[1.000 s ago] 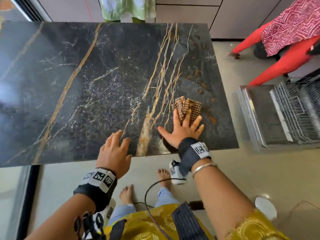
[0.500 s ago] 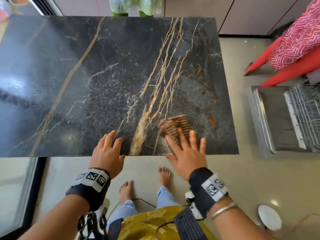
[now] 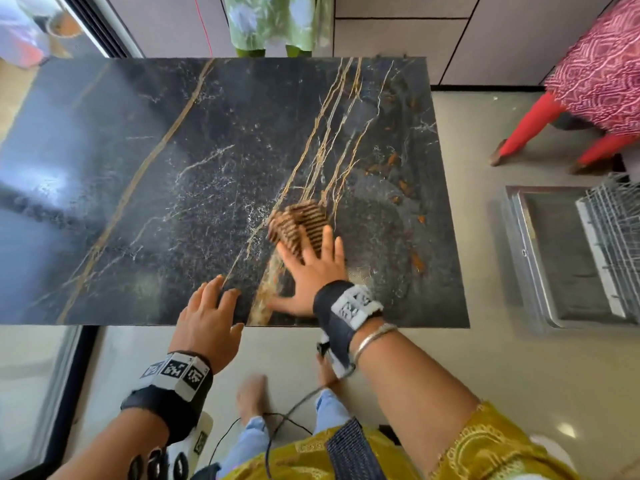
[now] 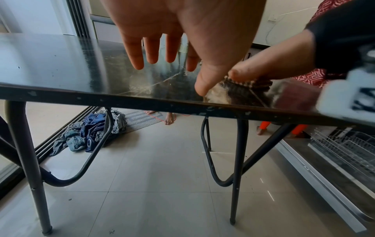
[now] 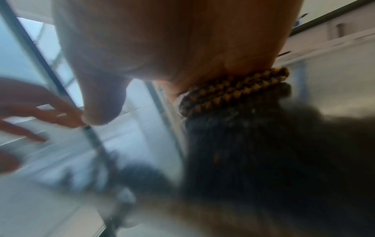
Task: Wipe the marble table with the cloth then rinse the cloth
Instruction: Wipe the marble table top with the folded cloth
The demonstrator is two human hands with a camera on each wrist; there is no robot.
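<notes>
The cloth is pressed flat-fingered by the right hand near the table front edge; the left hand, spread, holds nothing. Orange crumbs beside the cloth may be swept onto the floor.

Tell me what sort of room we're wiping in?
Probably a home kitchen or dining area: a black marble table on metal legs, an open dishwasher with a wire rack beside it, cabinet fronts behind, and a tiled floor.
</notes>
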